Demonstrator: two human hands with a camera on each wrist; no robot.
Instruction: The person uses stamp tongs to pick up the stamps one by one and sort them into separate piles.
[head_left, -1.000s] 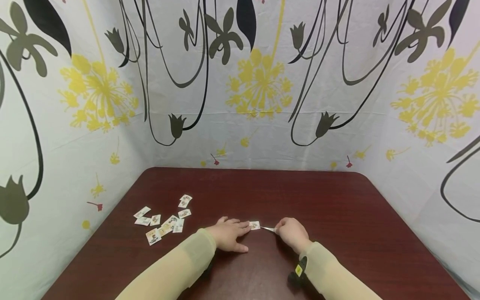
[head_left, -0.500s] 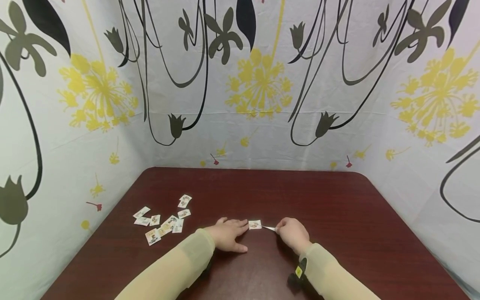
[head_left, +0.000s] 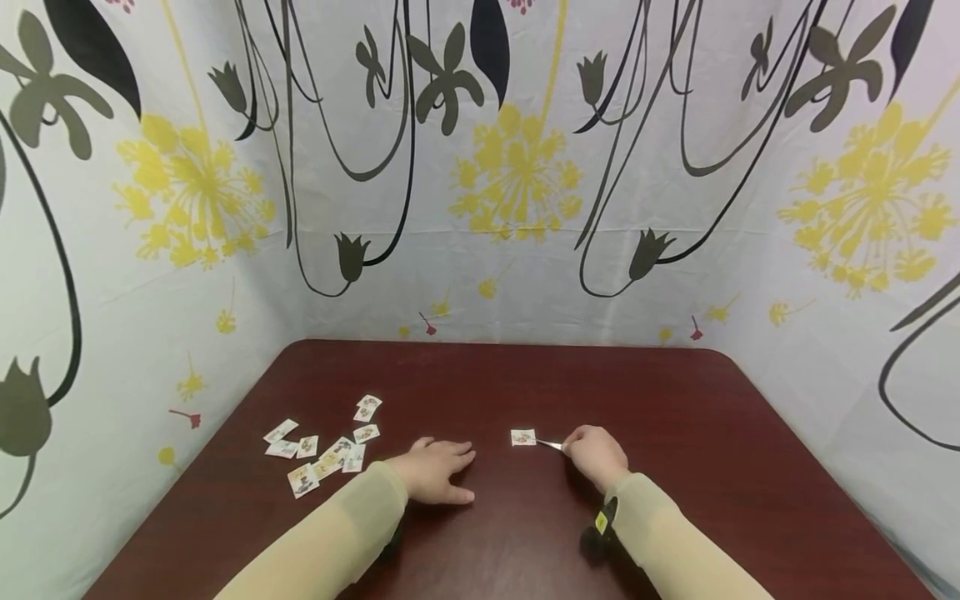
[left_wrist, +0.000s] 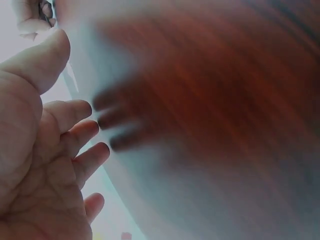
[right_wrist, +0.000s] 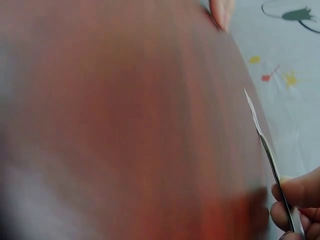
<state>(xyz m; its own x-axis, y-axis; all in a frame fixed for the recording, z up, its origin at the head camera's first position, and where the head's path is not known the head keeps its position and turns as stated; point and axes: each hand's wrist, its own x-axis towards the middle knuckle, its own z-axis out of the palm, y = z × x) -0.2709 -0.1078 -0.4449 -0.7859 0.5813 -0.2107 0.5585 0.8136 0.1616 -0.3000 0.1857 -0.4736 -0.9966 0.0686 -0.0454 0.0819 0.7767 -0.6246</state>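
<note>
My right hand [head_left: 597,458] pinches a pair of slim metal tweezers [head_left: 551,445] that point left. At their tips is a small white card [head_left: 522,437] with a printed picture. The right wrist view shows that card [right_wrist: 252,110] nearly edge-on, caught at the end of the tweezers [right_wrist: 272,162]. To the left of the card is my left hand [head_left: 438,471], palm down with fingers spread and holding nothing. In the left wrist view, the fingertips of the left hand [left_wrist: 50,145] come close to their own reflections in the glossy tabletop.
On the left of the dark red table [head_left: 637,392] lie several small printed cards [head_left: 327,458], some overlapping. Two more cards [head_left: 367,407] lie a little farther back. A white patterned cloth [head_left: 465,283] surrounds the table at the back and sides.
The left hand has drawn back leftward, off the card's edge. The card has shifted right and slightly away with the tweezers and right hand. The view has tipped slightly.
</note>
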